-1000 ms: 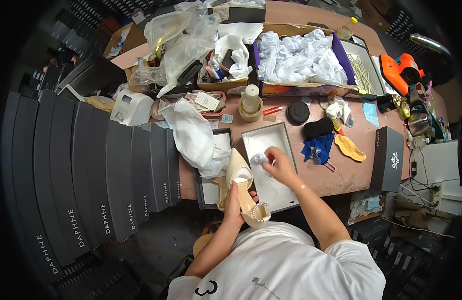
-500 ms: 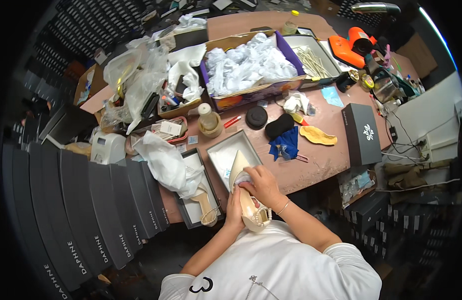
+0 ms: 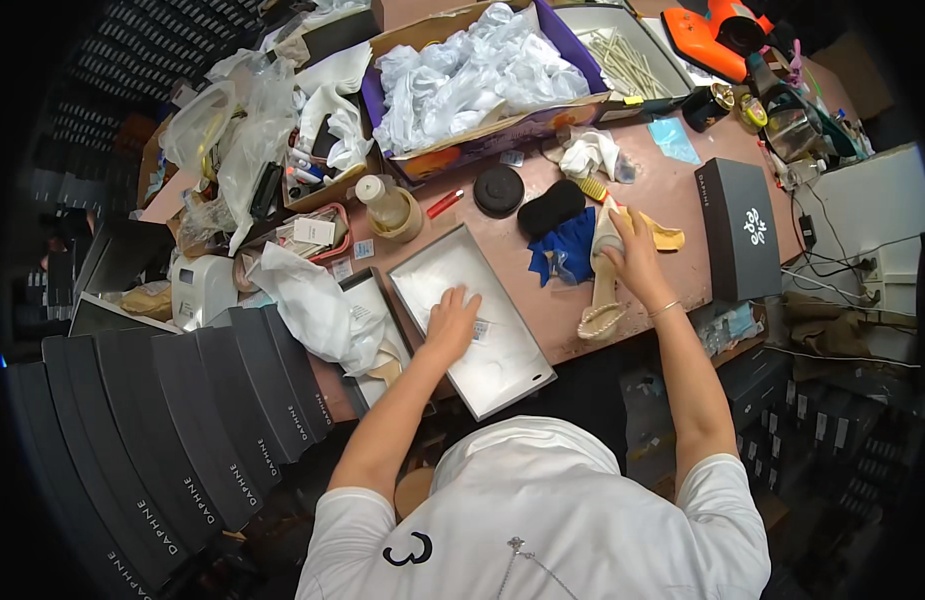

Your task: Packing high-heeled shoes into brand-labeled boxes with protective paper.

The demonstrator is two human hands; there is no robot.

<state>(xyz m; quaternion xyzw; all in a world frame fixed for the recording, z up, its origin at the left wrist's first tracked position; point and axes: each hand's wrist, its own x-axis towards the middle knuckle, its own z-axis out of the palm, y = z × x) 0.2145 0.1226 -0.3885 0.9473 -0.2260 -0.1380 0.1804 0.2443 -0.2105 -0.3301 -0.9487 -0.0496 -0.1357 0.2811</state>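
A cream pointed shoe with a beaded strap (image 3: 603,295) is in my right hand (image 3: 635,258), held by its front part beside a blue cloth (image 3: 571,255). My left hand (image 3: 453,325) rests fingers apart on white paper inside a grey shoebox (image 3: 538,383). A small printed packet (image 3: 480,330) lies by its fingertips. Left of that box, a second shoe (image 3: 386,362) sits in a narrower grey box (image 3: 360,398), partly hidden by my left forearm and white wrapping (image 3: 313,310).
Behind are a black brush (image 3: 553,208), a round black lid (image 3: 499,190), a bottle in a cup (image 3: 388,208) and a carton of white wrapped bundles (image 3: 473,85). A dark shoebox (image 3: 745,230) stands at right; a row of grey boxes (image 3: 173,430) lines the left.
The shoe went from both hands near my body to my right hand, over to the right by the blue cloth. My left hand let go and moved onto the paper in the box.
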